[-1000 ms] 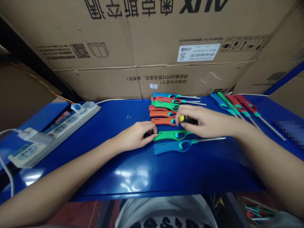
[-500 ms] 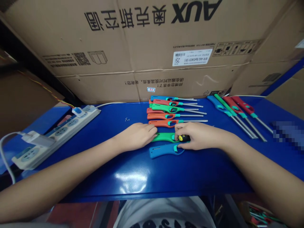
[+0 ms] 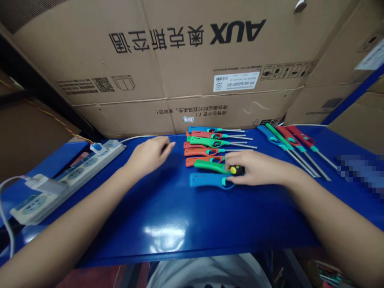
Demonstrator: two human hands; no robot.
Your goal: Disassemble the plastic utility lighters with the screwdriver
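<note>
My left hand [image 3: 150, 155] is over the tabletop left of the lighters, fingers curled together; whatever they may hold is hidden. My right hand [image 3: 253, 167] is closed around a screwdriver [image 3: 238, 170], of which only the black handle with a yellow end shows. Under the right fingers lies a green lighter [image 3: 210, 165], slightly slanted, its tip end covered by the hand. Just nearer to me is a blue lighter [image 3: 208, 180], with the right thumb close to its trigger. Orange lighters [image 3: 196, 161] and others in several colours lie stacked in a row behind.
More long lighters [image 3: 295, 140] lie slanted at the back right. A white power strip [image 3: 70, 180] with plugs runs along the left of the blue table [image 3: 126, 236]. A large cardboard sheet [image 3: 177, 60] stands at the back. A blurred patch covers something at far right.
My left hand has left the green lighter and moved left and away from me, over the spot where small screws lay. The green lighter has tilted and shifted back under my right hand.
</note>
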